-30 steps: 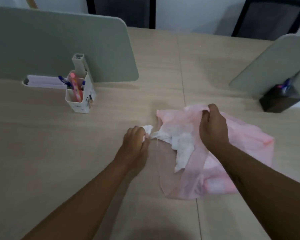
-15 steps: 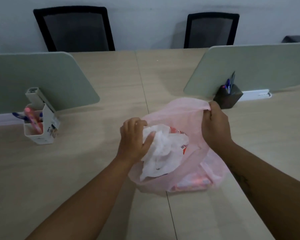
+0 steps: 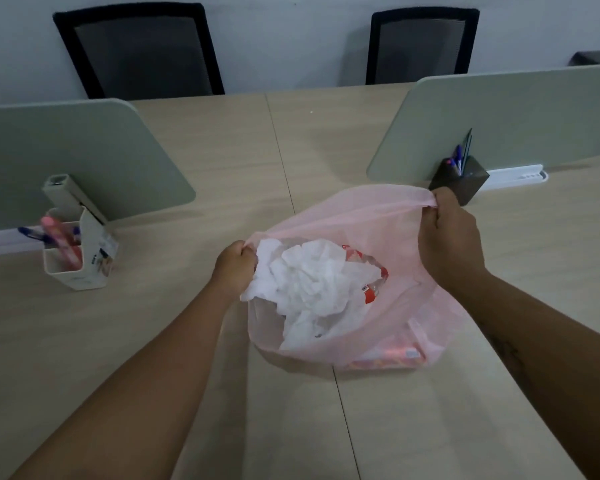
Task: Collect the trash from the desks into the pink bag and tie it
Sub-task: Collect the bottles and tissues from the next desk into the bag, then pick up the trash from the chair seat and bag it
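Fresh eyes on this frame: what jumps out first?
The pink bag sits mid-desk, its mouth spread wide: the left hand grips the rim's left side, and the right hand grips the far-right side. Crumpled white tissue fills the opening, over a red-labelled wrapper. A white pen holder stands at left and a dark pen holder at right.

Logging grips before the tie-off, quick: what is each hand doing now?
Left hand: closed, gripping the left rim of the thin pink plastic bag.
Right hand: closed, gripping its right rim.
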### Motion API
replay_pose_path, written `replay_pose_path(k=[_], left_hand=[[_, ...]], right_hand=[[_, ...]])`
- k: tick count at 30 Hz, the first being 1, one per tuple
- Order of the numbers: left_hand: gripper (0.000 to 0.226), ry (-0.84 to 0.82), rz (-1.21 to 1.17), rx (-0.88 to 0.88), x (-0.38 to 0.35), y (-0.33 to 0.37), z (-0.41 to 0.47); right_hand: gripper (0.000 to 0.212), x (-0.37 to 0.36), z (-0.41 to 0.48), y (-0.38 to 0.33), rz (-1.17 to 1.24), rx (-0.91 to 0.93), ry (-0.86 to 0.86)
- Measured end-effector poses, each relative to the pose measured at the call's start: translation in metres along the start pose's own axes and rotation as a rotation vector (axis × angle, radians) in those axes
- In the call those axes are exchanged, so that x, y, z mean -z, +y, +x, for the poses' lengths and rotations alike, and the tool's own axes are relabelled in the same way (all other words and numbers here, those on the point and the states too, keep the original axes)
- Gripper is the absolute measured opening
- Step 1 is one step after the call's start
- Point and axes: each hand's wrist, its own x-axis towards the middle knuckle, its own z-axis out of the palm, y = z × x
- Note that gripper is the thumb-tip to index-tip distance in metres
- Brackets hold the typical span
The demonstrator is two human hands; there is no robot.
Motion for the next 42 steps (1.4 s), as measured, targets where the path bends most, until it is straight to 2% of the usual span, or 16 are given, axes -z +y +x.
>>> replay_pose_path(k=[3, 7, 11, 15, 18, 21, 24, 27, 31, 34, 37, 42], left_hand=[[0.029, 0.020, -0.054, -0.024, 0.025, 0.020, -0.007], [0.028, 0.040, -0.261, -0.038, 0.069, 0.046, -0.020], [0.040, 0.031, -0.282, -0.104, 0.113, 0.075, -0.043], [0.033, 0.385, -0.167, -0.142, 0.152, 0.097, -0.062], [0.037, 0.526, 0.089, -0.228, 0.177, 0.102, -0.077], [0.039, 0.752, 0.071, -0.253, 0.201, 0.100, -0.097], [0.041, 0.850, 0.177, -0.248, 0.205, 0.086, -0.129], [0.038, 1.020, 0.129, -0.228, 0.199, 0.068, -0.162], [0.039, 0.943, 0.288, -0.137, 0.184, 0.042, -0.200], [0.040, 1.000, 0.254, -0.070, 0.174, 0.019, -0.229], [0.035, 0.982, 0.229, 0.009, 0.162, -0.005, -0.260], [0.033, 0.789, 0.186, 0.230, 0.145, -0.044, -0.318]], right_hand=[[0.021, 0.012, 0.010, -0.012, -0.040, 0.007, 0.028], [0.020, 0.016, 0.023, -0.034, -0.036, 0.064, 0.080], [0.023, 0.013, 0.037, -0.055, -0.042, 0.178, -0.003], [0.022, 0.009, 0.047, -0.083, 0.067, 0.235, 0.002], [0.021, 0.005, 0.050, -0.103, 0.108, 0.292, -0.040], [0.023, 0.004, 0.047, -0.126, 0.228, 0.329, -0.041], [0.021, 0.000, 0.034, -0.140, 0.286, 0.455, -0.111], [0.021, -0.001, 0.020, -0.148, 0.354, 0.486, -0.181], [0.020, -0.009, -0.001, -0.150, 0.401, 0.523, -0.273], [0.022, -0.020, -0.025, -0.156, 0.450, 0.574, -0.405], [0.027, -0.034, -0.060, -0.153, 0.474, 0.626, -0.539], [0.035, -0.055, -0.122, -0.145, 0.476, 0.571, -0.710]])
